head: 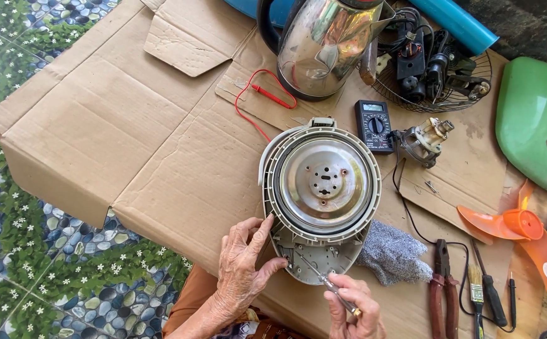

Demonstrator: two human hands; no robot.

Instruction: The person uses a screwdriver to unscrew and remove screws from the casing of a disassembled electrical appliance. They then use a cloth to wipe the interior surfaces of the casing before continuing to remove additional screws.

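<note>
A round appliance lid point(321, 188) with a shiny metal inner plate and grey plastic rim lies on flattened cardboard point(129, 125). My left hand point(243, 263) rests against the lid's near left rim, fingers spread on the plastic. My right hand point(354, 311) grips a thin screwdriver point(323, 279) whose tip points into the grey plastic section at the lid's near edge.
A steel kettle point(323, 44), a black multimeter point(374, 125) with a red probe lead point(267, 94), a small motor point(427, 139), a fan grille point(436, 69), a grey glove point(392, 254), pliers point(443, 289), a brush point(476, 295), an orange fan blade point(524, 226) and a green housing point(534, 122) surround it.
</note>
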